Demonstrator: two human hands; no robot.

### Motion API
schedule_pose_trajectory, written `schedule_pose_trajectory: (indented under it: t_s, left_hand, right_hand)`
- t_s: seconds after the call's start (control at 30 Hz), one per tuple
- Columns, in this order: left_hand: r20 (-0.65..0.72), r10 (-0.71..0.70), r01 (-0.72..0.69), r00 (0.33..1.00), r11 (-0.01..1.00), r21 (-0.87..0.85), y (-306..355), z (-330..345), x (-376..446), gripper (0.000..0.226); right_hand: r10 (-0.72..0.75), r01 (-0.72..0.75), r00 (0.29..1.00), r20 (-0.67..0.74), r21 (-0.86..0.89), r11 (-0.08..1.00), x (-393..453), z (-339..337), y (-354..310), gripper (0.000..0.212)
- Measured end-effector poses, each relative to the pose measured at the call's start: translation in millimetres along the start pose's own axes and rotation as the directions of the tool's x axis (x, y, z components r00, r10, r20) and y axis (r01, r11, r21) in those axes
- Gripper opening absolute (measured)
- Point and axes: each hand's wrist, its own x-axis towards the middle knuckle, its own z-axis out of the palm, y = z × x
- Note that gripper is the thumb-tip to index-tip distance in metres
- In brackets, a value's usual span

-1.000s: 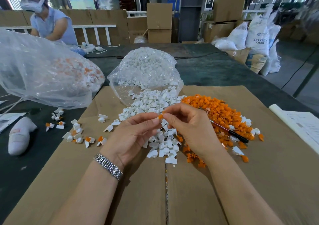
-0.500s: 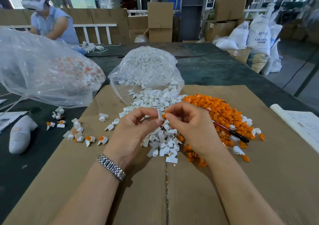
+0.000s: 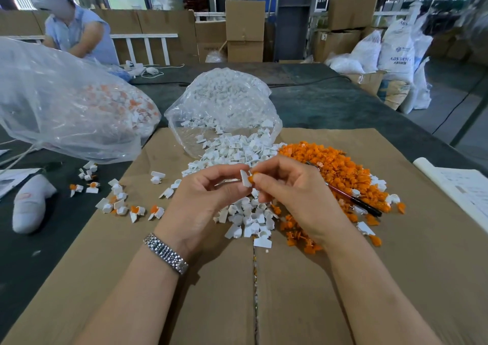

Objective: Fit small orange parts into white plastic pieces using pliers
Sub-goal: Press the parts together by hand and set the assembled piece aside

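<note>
left hand pinching white piece upright | right hand pinching orange part, touching piece's right side | pliers idle right of piece

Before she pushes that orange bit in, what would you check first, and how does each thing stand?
1. White piece held by left hand: ok.
2. Orange part pinched by right hand: ok.
3. Orange part touching the white piece: ok.
4. Part lined up with its socket: cannot tell.
5. Pliers in hand: not ok, they lie on the orange pile.
6. More white pieces nearby: ok.
</note>
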Motion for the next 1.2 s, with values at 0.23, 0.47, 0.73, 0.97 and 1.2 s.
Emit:
schedule_pose_trajectory:
  t_s: [0.23,0.47,0.73,0.97,1.2]
  left_hand:
    - [0.018,0.035,-0.037,0.999,0.986,0.160,-3.2,4.7,-0.6,0.027]
    - [0.031,-0.025,0.031,0.999,0.976,-0.217,-6.1,-0.6,5.1,0.029]
    - [0.018,-0.081,0.083,0.997,0.969,-0.232,-4.3,0.2,3.2,0.028]
    - [0.008,-0.134,0.133,0.991,0.975,-0.177,0.0,-3.0,4.2,0.020]
    - [-0.032,-0.153,0.148,0.988,0.981,-0.126,-2.1,-4.4,4.3,0.028]
  right_hand:
    - [0.038,-0.039,0.999,-0.022,-0.064,0.997,0.9,0.3,3.5,0.006]
    - [-0.022,0.022,1.000,0.021,-0.012,1.000,0.1,0.7,2.4,0.024]
    - [-0.062,0.061,0.998,-0.010,-0.070,0.996,0.0,1.5,4.8,0.017]
    - [-0.104,0.106,0.994,0.022,-0.177,0.978,1.1,3.5,11.1,0.018]
    - [-0.117,0.118,0.993,0.021,-0.236,0.965,3.2,3.0,16.3,0.018]
